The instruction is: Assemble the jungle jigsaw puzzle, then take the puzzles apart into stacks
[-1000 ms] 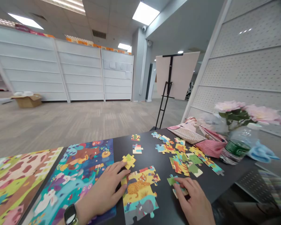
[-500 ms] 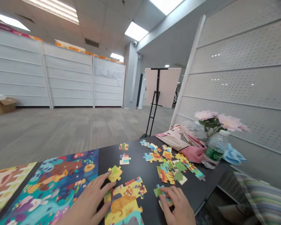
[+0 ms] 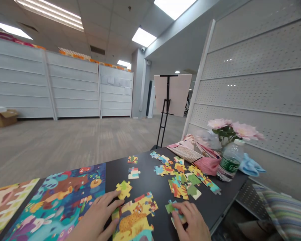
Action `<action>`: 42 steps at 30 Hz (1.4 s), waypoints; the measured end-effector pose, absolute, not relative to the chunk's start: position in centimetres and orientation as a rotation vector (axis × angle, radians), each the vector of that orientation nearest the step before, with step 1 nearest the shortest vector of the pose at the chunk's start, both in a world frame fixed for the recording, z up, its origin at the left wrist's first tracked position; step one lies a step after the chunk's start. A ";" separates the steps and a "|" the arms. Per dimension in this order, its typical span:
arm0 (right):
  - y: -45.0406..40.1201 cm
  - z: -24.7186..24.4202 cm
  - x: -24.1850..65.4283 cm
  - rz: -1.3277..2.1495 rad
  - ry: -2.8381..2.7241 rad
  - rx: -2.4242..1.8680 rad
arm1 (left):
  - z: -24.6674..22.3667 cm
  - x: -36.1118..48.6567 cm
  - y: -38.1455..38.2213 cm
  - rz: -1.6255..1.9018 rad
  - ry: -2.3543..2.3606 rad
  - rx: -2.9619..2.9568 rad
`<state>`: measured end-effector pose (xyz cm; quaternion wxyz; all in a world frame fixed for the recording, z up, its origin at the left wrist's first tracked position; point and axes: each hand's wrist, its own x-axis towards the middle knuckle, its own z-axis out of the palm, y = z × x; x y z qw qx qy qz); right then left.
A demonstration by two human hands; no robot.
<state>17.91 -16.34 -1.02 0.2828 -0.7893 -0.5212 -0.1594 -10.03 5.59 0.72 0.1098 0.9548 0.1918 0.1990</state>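
Your left hand spreads empty, likely steadying the puzzle; right of it, your right hand curls over a piece, hold unclear.

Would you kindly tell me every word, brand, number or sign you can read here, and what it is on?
No text can be read with certainty.
Bottle: the white lettering on its green label is too small and blurred.
Pale sheets: any writing is too faint.
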 end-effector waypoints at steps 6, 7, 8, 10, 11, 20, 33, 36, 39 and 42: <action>-16.3 -1.3 18.0 -0.424 -1.393 -2.113 | 0.9 -10.0 5.5 0.620 0.555 2.832; -16.3 -1.3 18.0 -0.421 -1.393 -2.116 | 0.9 -10.0 5.5 0.605 0.559 2.841; -16.3 -1.4 18.0 -0.418 -1.393 -2.119 | 0.9 -10.0 5.5 0.588 0.564 2.849; -16.3 -1.4 18.1 -0.419 -1.395 -2.119 | 0.9 -10.0 5.6 0.557 0.569 2.856; -16.3 -1.4 18.1 -0.424 -1.396 -2.117 | 0.9 -10.0 5.6 0.546 0.569 2.855; -16.3 -1.3 18.0 -0.423 -1.405 -2.131 | 0.5 -9.9 5.9 0.590 0.539 2.824; -15.5 -2.3 19.7 -0.535 -1.523 -2.214 | 0.7 -9.9 5.8 0.603 0.540 2.825; -14.6 -0.6 21.4 -0.455 -1.471 -2.201 | 0.8 -9.9 5.8 0.603 0.504 2.843; -13.0 1.6 24.6 -0.290 -1.422 -2.351 | 1.0 -10.0 5.6 0.603 0.507 2.829; -11.6 3.1 27.8 -0.164 -1.433 -2.418 | 1.1 -10.0 5.5 0.583 0.524 2.791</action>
